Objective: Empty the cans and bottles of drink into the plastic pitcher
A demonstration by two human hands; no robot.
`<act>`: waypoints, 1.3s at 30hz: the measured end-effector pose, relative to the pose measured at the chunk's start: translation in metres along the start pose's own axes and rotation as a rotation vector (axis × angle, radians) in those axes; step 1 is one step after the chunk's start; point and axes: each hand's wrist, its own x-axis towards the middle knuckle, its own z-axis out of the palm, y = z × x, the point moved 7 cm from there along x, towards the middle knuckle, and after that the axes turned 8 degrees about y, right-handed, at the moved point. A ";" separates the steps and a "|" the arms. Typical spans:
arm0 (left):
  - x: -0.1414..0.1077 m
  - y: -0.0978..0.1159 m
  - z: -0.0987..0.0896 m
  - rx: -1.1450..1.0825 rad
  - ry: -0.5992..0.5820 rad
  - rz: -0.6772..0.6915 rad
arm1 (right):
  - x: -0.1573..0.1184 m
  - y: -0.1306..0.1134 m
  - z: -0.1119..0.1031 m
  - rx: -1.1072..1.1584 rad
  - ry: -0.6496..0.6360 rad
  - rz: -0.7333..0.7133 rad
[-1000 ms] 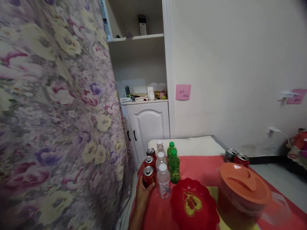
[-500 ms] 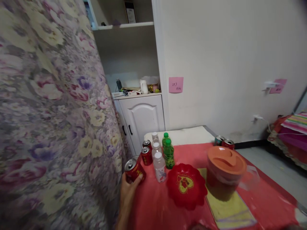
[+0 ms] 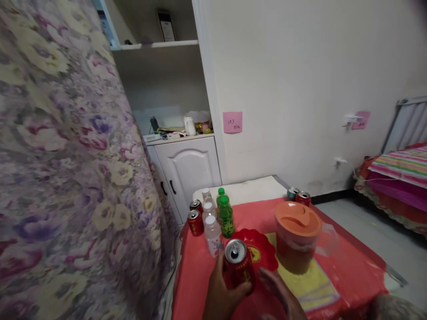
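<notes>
A red drink can (image 3: 239,269), its tab end up, is gripped by my left hand (image 3: 222,289), fingers round its left side and thumb across its front. Behind it lies a red scalloped plate (image 3: 267,251) with a yellow print, partly covered by the can. My right hand (image 3: 280,289) is just right of the can, fingers stretched out and slightly blurred, holding nothing. Left of the plate stand several clear bottles with white caps, the nearest bottle (image 3: 212,235) close to my left hand. Two green bottles, one a green bottle (image 3: 227,218), stand beside them.
Two more cans, the nearer can (image 3: 195,223) among them, stand at the table's left edge. An orange-lidded pitcher (image 3: 296,238) sits on a yellow mat (image 3: 316,284). Two cans (image 3: 303,198) stand at the far right corner. A floral curtain (image 3: 83,178) hangs at the left.
My left hand has carried the red can from the table's left edge rightward and nearer, in front of the plate. My right hand has come up into view beside it. The view has shifted right.
</notes>
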 end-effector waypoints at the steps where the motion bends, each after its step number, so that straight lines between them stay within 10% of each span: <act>1: -0.001 -0.002 0.008 -0.012 -0.011 -0.020 | 0.006 0.002 0.000 -0.009 0.028 -0.045; 9: -0.008 -0.003 0.046 -0.062 -0.067 0.008 | 0.020 0.015 0.002 -0.060 0.150 0.029; 18: -0.014 0.017 0.050 -0.290 -0.443 -0.087 | 0.025 -0.016 0.010 0.393 -0.220 0.190; 31: -0.011 0.024 0.058 -0.456 -0.422 -0.092 | 0.010 0.004 0.018 0.816 -0.045 0.373; 39: -0.017 0.032 0.062 -0.452 -0.490 -0.161 | 0.011 0.003 0.029 0.793 -0.187 0.380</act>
